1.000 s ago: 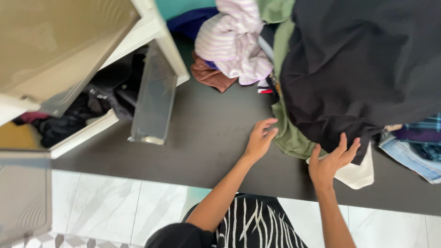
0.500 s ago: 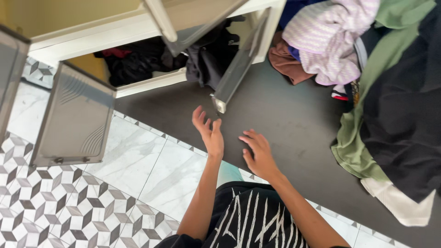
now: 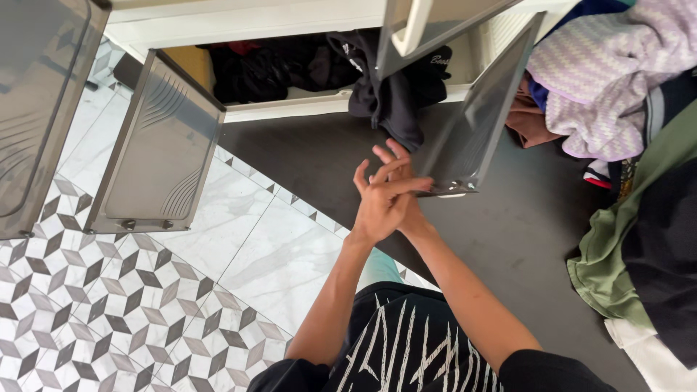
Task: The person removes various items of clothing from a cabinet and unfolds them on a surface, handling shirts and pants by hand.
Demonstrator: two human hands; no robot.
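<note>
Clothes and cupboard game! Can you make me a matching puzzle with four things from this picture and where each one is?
Things:
1. green garment
2. lilac knitted top
3. dark garment
4. grey cupboard door

Places:
A. hanging out of the open white cupboard
B. top right, on the heap
C. swung open over the patterned tiles
D. right edge, under a black cloth

Pairs: 1-D, 2-B, 3-A, 4-C
</note>
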